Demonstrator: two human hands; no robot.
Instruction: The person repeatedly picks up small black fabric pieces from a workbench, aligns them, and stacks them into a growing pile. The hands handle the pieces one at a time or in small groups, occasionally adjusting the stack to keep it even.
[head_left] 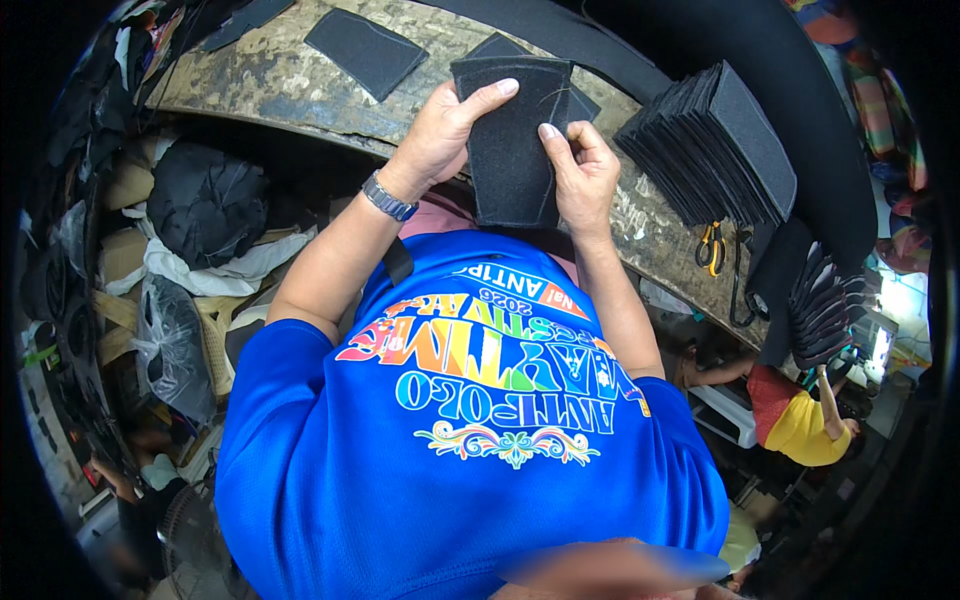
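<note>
A black stitched fabric panel (512,150), wider at its top than its bottom, is held up over the near edge of the worktable. My left hand (440,135), a metal watch on its wrist, grips the panel's upper left side with the thumb across its face. My right hand (583,178) pinches the right edge between thumb and curled fingers. Fine loose threads stick out near that edge. Behind it, partly covered, another black panel (584,104) lies on the table. One more flat panel (366,52) rests farther left.
The worn wooden worktable (270,75) curves across the front. At right stands a leaning stack of black panels (710,150), with yellow-and-black handled snips (711,248) beside it. Black sheet material (830,130) lies beyond. Bags and scraps (207,205) crowd the lower left. A person in yellow (808,432) is at right.
</note>
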